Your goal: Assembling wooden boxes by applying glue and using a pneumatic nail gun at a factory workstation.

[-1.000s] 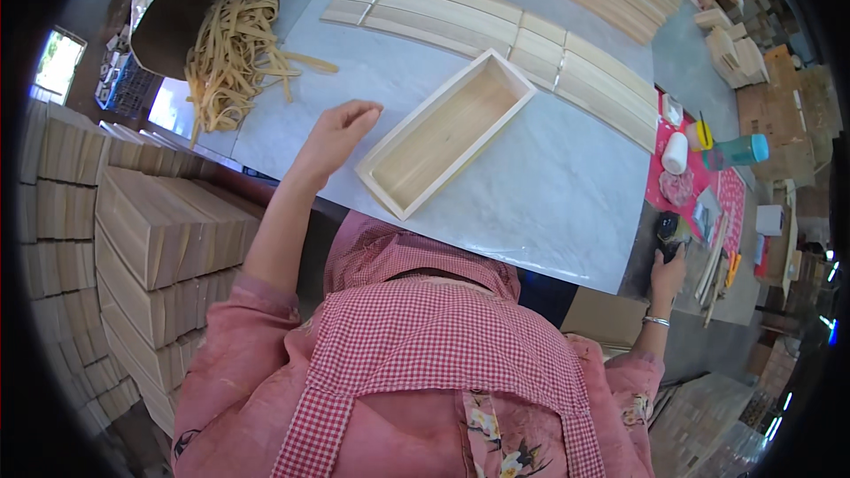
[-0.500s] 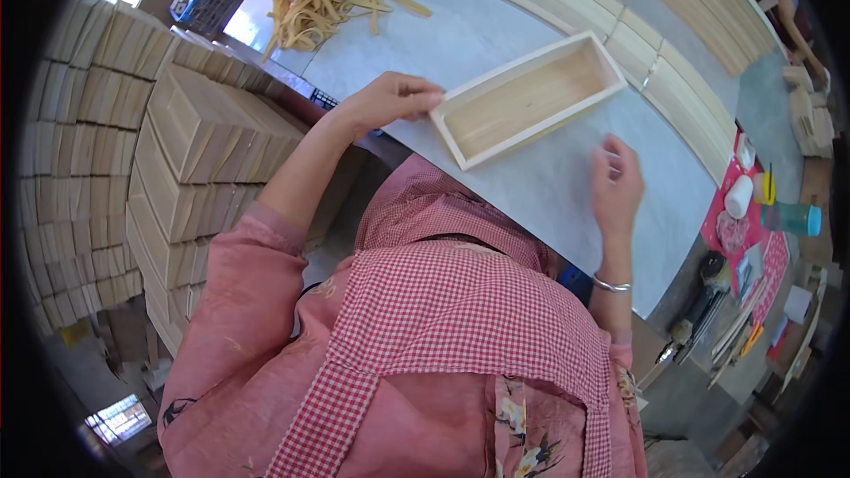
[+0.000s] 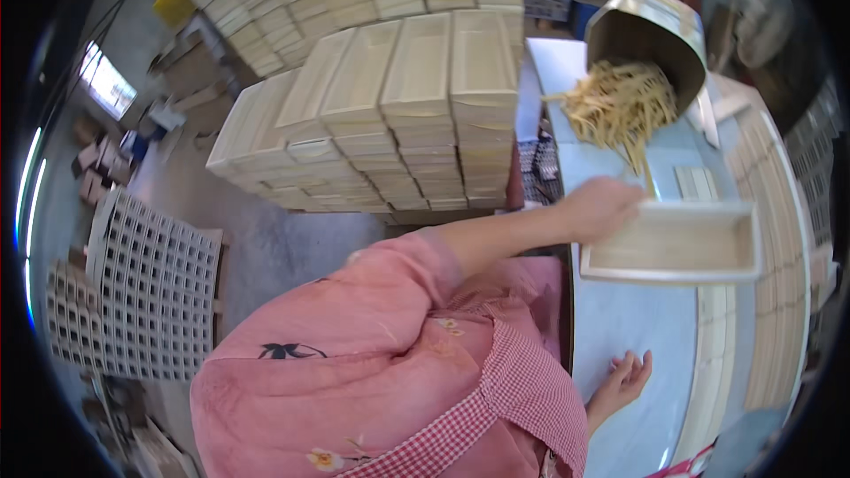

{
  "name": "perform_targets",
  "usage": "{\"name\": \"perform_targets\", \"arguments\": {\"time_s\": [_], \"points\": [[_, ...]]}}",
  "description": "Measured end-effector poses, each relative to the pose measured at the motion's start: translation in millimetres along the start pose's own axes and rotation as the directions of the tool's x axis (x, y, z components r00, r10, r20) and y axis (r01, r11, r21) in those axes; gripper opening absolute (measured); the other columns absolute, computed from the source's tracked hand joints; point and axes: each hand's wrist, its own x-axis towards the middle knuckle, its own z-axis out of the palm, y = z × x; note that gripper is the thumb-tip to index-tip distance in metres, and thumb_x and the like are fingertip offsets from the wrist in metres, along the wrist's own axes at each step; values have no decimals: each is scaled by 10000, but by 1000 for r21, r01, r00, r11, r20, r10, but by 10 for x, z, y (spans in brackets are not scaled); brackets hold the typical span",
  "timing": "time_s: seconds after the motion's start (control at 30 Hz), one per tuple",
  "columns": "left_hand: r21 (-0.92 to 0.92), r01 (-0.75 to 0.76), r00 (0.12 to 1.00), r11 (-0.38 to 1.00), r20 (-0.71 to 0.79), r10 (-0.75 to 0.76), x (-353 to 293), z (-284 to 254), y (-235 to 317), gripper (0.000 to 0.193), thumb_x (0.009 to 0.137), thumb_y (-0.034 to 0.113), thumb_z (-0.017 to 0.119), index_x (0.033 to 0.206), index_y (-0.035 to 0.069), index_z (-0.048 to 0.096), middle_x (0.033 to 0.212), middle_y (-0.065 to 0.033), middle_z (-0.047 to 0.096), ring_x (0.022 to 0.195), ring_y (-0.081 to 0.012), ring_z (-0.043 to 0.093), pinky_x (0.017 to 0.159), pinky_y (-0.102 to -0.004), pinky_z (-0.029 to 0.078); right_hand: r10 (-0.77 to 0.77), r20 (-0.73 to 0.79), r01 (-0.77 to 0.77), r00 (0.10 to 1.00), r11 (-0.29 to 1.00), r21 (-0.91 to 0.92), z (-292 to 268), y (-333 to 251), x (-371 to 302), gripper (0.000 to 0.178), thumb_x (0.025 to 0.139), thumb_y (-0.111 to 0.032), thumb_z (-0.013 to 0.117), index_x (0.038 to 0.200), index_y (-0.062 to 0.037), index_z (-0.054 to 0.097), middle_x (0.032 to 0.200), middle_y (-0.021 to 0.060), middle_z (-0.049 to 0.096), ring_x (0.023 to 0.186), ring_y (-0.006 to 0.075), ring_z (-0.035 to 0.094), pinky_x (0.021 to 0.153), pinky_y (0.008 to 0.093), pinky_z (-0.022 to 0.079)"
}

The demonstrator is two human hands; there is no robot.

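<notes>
My left hand [image 3: 606, 209], somewhat smeared by motion, grips the near-left corner of a shallow, open-topped rectangular wooden box [image 3: 682, 243]. Pale and bare inside, the box is over the light blue-grey tabletop [image 3: 633, 319]; whether it is lifted or rests there I cannot tell. Below it in the picture, my right hand [image 3: 622, 382] hovers at the table with fingers apart, holding nothing. A heap of thin, yellowish strips [image 3: 620, 106] spills from a tipped container [image 3: 651, 13] onto the table's far end.
Stacks of similar wooden boxes [image 3: 416, 62] rise left of the table. Rows of long pale wooden slats [image 3: 770, 274] lie along the table's right side. A pile of gridded pale pieces [image 3: 155, 279] stands on the floor at far left.
My view has swung left, bringing the box stacks to the centre. My left hand's grip on the box has moved further along its end; the box has turned. My right hand stays free.
</notes>
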Motion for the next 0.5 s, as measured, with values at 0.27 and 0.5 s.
{"name": "perform_targets", "arguments": {"time_s": [0.27, 0.5], "points": [[97, 246, 366, 964, -931, 0, -1497, -3323, 213, 429, 914, 38, 643, 1338, -24, 615, 1155, -147, 710, 957, -196, 662, 845, -284, 537, 38, 109, -24, 993, 992, -126, 190, -39, 143, 421, 1054, -182, 559, 1446, -37, 505, 1124, 135, 645, 889, 212, 634, 835, 311, 555], [-162, 736, 0, 657, -971, -240, -3150, -4780, -63, 435, 898, 55, 576, 1324, 53, 664, 1079, -141, 734, 773, -209, 662, 599, -292, 517, -4, 207, 35, 978, 989, -146, 473, -91, 166, 417, 1069, -214, 548, 1452, -54, 504, 1123, 142, 645, 889, 212, 641, 826, 312, 565]]}}
